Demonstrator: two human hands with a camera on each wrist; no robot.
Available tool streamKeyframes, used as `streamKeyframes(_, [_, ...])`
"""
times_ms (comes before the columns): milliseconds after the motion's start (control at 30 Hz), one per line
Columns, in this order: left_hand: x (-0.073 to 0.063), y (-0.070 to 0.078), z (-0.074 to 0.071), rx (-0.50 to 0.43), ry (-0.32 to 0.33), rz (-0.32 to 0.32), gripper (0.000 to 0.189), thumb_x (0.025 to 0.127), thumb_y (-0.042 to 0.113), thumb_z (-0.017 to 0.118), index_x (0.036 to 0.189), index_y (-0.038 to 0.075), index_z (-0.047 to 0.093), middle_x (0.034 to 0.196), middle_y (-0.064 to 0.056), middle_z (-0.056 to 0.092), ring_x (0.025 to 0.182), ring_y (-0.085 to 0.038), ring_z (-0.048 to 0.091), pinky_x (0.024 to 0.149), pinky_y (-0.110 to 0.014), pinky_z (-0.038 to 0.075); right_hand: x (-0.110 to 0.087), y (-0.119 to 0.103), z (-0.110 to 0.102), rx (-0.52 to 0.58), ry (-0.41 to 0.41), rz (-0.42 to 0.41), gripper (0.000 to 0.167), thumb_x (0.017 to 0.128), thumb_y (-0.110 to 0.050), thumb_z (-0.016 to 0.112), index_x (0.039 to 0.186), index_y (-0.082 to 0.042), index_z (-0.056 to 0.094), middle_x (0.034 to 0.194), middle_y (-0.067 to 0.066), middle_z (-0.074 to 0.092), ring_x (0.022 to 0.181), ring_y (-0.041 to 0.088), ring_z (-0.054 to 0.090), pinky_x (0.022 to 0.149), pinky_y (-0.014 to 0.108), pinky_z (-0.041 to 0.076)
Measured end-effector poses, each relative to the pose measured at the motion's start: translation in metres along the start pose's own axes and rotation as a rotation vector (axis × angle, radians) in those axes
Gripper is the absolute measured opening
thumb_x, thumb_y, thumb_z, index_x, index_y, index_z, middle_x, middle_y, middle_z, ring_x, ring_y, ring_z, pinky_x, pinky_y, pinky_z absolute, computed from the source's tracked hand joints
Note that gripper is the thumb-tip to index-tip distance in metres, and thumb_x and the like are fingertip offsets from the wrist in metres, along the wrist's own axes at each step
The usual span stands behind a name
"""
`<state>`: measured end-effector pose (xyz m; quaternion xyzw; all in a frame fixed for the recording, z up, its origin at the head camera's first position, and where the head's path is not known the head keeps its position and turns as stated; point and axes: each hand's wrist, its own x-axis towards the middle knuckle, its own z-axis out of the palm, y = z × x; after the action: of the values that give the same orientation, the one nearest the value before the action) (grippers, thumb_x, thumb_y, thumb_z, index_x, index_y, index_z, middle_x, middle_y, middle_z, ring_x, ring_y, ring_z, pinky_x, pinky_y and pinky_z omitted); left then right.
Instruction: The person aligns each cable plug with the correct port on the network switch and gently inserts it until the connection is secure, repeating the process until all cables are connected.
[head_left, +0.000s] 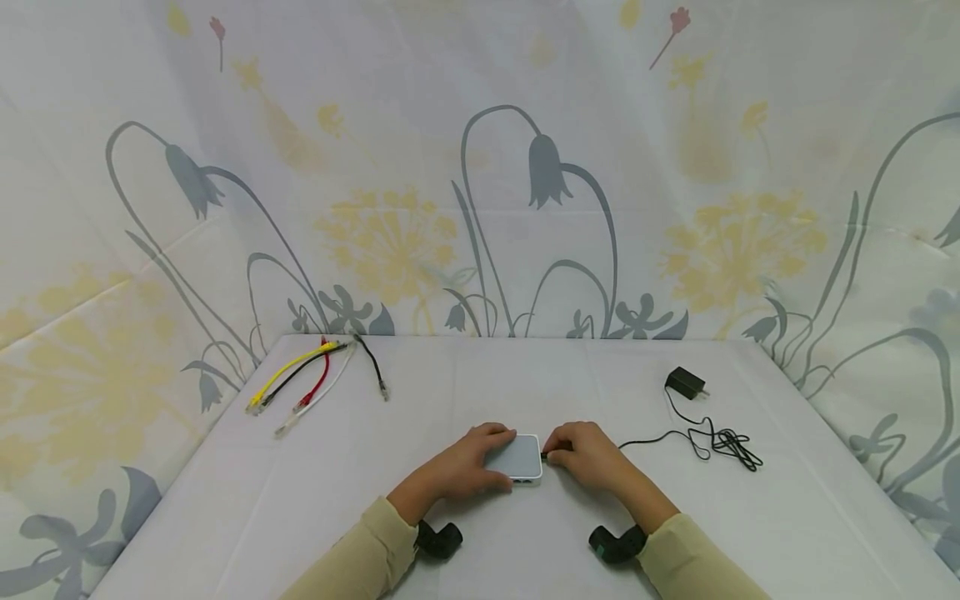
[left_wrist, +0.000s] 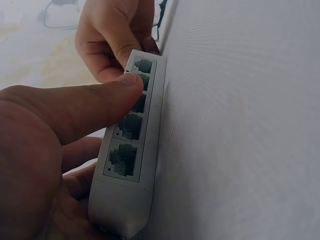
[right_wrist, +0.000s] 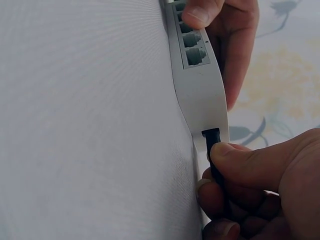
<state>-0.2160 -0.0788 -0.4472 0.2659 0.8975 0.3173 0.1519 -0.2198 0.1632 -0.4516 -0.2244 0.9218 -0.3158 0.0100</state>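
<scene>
A small white network switch [head_left: 517,458] with a grey top lies flat on the table. My left hand [head_left: 474,462] grips it from the left, its thumb [left_wrist: 107,102] across the row of ports [left_wrist: 129,127] and its fingers round the far edge. With thumb and fingertips, my right hand [head_left: 588,457] pinches a black power plug [right_wrist: 214,150]. The plug's tip sits at the socket in the switch's right end wall. From that hand a thin black cord [head_left: 652,439] runs right to a black power adapter [head_left: 686,382].
Several short network cables, among them a yellow one [head_left: 288,371], a red one [head_left: 318,385] and a white one [head_left: 322,396], lie at the back left. A coil of cord [head_left: 735,447] rests at the right. Floral cloth [head_left: 480,250] hangs behind the white table [head_left: 450,392].
</scene>
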Motion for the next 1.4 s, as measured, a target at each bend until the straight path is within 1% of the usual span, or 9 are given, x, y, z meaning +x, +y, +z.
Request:
streamKeyframes(133, [0.0,0.001,0.0,0.005,-0.003,-0.001,0.074,0.087,0.035,0.072,0.15,0.016,0.038,0.152,-0.003,0.036,0.133,-0.021,0.04,0.1,-0.034,0.041,0.0,0.001,-0.001,0.001,-0.006,-0.005,0.008,0.087,-0.009,0.068,0.087,-0.016,0.072,0.081,-0.01,0.068,0.08,0.006,0.058,0.074,0.027,0.048])
streamKeyframes(367, [0.0,0.001,0.0,0.02,0.009,0.018,0.073,0.087,0.035,0.072,0.149,0.016,0.039,0.15,-0.002,0.038,0.131,-0.021,0.04,0.099,-0.033,0.041,0.003,-0.001,-0.002,-0.008,-0.026,0.026,0.008,0.087,-0.009,0.067,0.086,-0.015,0.072,0.079,-0.011,0.067,0.079,0.006,0.056,0.075,0.029,0.047])
streamKeyframes(467, [0.001,0.0,0.001,0.024,0.012,0.022,0.073,0.087,0.035,0.072,0.149,0.016,0.04,0.149,-0.002,0.039,0.131,-0.021,0.04,0.098,-0.033,0.041,0.004,-0.002,-0.002,-0.004,-0.041,0.027,0.008,0.087,-0.008,0.067,0.086,-0.014,0.072,0.078,-0.01,0.067,0.078,0.007,0.055,0.075,0.029,0.047])
streamKeyframes(700, [0.0,0.0,0.001,0.034,0.017,0.027,0.073,0.086,0.035,0.073,0.149,0.016,0.04,0.148,-0.002,0.04,0.129,-0.022,0.041,0.097,-0.033,0.042,0.007,-0.002,-0.002,0.01,-0.068,0.023,0.01,0.088,-0.007,0.066,0.085,-0.014,0.071,0.078,-0.008,0.066,0.076,0.008,0.054,0.072,0.027,0.045])
streamKeyframes(900, [0.0,0.002,0.0,0.029,0.018,0.036,0.072,0.086,0.033,0.073,0.149,0.015,0.041,0.148,-0.003,0.04,0.13,-0.022,0.041,0.098,-0.033,0.041,0.008,-0.004,-0.003,0.003,-0.065,0.018,0.007,0.087,-0.008,0.066,0.084,-0.012,0.07,0.077,-0.008,0.065,0.075,0.008,0.053,0.071,0.027,0.045])
streamKeyframes(1100, [0.001,0.002,-0.001,0.035,0.019,0.044,0.072,0.086,0.033,0.073,0.148,0.014,0.041,0.147,-0.003,0.041,0.13,-0.022,0.041,0.098,-0.032,0.041,0.007,-0.007,-0.004,-0.001,-0.051,0.003,0.008,0.085,-0.005,0.067,0.084,-0.013,0.069,0.077,-0.008,0.062,0.074,0.008,0.052,0.069,0.024,0.044])
streamKeyframes(1233, [0.003,0.001,0.001,0.03,0.023,0.048,0.072,0.086,0.033,0.073,0.148,0.014,0.041,0.147,-0.004,0.041,0.129,-0.022,0.041,0.098,-0.032,0.041,0.006,-0.008,-0.003,-0.027,-0.045,-0.019,0.011,0.085,-0.003,0.067,0.084,-0.014,0.067,0.08,-0.007,0.061,0.074,0.008,0.051,0.068,0.024,0.044])
streamKeyframes(1400, [0.002,0.003,0.002,0.029,0.029,0.041,0.072,0.086,0.032,0.073,0.148,0.014,0.041,0.147,-0.004,0.04,0.13,-0.022,0.041,0.098,-0.032,0.041,0.004,-0.009,-0.002,-0.069,-0.04,-0.02,0.008,0.087,-0.005,0.067,0.084,-0.013,0.066,0.082,-0.007,0.06,0.076,0.009,0.051,0.07,0.027,0.044])
